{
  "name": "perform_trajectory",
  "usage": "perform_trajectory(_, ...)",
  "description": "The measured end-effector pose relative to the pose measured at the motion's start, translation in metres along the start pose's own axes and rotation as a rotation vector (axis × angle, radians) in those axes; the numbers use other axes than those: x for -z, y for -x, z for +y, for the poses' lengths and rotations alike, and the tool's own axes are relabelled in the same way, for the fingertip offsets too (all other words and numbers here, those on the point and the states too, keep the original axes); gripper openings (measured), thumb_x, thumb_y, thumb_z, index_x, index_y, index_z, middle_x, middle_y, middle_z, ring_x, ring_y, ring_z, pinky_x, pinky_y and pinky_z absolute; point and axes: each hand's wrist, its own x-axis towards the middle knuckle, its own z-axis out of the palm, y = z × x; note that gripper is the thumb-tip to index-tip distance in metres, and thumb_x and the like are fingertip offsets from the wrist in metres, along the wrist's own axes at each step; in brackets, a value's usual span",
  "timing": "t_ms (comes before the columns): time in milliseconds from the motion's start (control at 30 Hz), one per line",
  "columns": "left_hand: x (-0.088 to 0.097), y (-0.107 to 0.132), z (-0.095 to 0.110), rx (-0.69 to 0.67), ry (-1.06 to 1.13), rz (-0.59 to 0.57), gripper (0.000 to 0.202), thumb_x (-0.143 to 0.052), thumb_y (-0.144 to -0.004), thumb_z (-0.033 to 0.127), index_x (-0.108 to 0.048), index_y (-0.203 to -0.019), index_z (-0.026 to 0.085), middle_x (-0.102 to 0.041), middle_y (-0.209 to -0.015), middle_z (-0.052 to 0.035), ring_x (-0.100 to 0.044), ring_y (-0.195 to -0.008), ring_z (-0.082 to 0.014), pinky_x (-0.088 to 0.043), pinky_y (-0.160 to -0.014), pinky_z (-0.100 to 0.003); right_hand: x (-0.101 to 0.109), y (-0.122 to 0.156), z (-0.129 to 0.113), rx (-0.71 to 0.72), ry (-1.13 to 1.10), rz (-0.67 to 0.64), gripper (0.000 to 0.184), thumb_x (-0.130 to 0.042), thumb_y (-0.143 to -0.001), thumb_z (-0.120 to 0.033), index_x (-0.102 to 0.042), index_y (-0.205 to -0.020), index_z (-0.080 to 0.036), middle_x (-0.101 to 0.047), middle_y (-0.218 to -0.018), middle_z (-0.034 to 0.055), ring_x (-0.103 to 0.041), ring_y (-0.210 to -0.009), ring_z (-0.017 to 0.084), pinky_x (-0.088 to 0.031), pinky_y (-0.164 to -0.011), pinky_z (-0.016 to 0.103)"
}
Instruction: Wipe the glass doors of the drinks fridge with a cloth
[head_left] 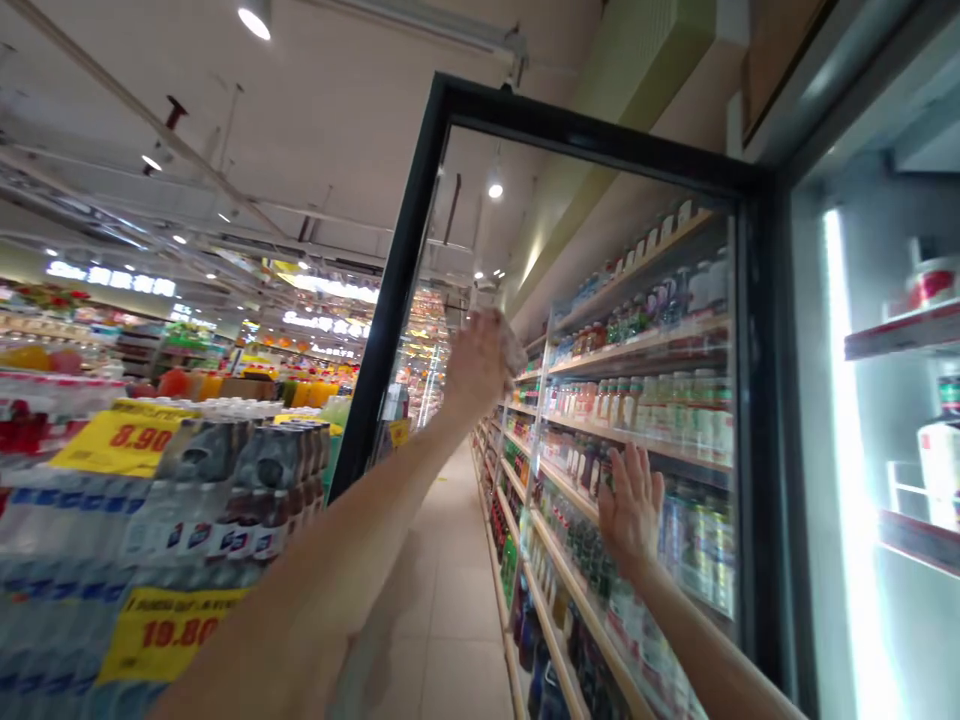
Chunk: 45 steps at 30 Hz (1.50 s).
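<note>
A glass cooler door (570, 140) with a black frame stands swung open in front of me. My left hand (480, 362) is raised against the glass, its fingers closed on a pale cloth (511, 345). Lower and to the right, my right hand (630, 505) lies flat on the glass with its fingers spread, holding nothing. Through the glass I see long shelves of bottled drinks (645, 400) running down the aisle.
The lit cooler interior (892, 450) with shelves and a few bottles is at the right. Stacked packs of bottled water and drinks with yellow price signs (124, 440) stand at the left. A tiled aisle floor (450, 580) runs ahead between them.
</note>
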Motion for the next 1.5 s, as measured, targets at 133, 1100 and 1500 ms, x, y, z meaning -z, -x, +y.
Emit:
perform_trajectory(133, 0.002, 0.03, -0.002, -0.447, 0.041, -0.217, 0.052, -0.036, -0.09, 0.033, -0.034, -0.138, 0.011, -0.034, -0.146, -0.0101, -0.024, -0.138, -0.0198, -0.022, -0.113, -0.036, 0.0, 0.0, -0.001, -0.017, -0.004, -0.029, 0.058, -0.035, -0.091, -0.028, -0.016, -0.146, -0.023, -0.028, -0.148, 0.013, -0.023, -0.138, 0.026, -0.025, -0.106, 0.053)
perform_trajectory(1100, -0.016, 0.09, 0.008, -0.179, 0.248, -0.044, 0.056, -0.034, -0.09, 0.027, -0.02, -0.142, 0.009, -0.035, -0.144, -0.0175, -0.025, -0.137, -0.0245, -0.029, -0.11, -0.045, 0.015, -0.042, -0.093, 0.246, -0.502, -0.047, 0.055, -0.031, -0.09, -0.022, -0.024, -0.144, -0.018, -0.028, -0.148, 0.0115, -0.025, -0.137, 0.02, -0.027, -0.11, 0.044)
perform_trajectory(1500, 0.004, 0.136, -0.015, -0.031, 0.04, -0.023, 0.066, -0.039, -0.09, 0.043, -0.014, -0.145, 0.015, -0.029, -0.148, -0.0143, -0.018, -0.139, -0.0273, -0.021, -0.112, -0.048, 0.007, -0.094, 0.012, -0.022, -0.175, 0.12, 0.039, -0.034, -0.092, -0.027, -0.052, -0.125, -0.018, -0.038, -0.142, 0.0114, -0.025, -0.135, 0.026, -0.022, -0.109, 0.049)
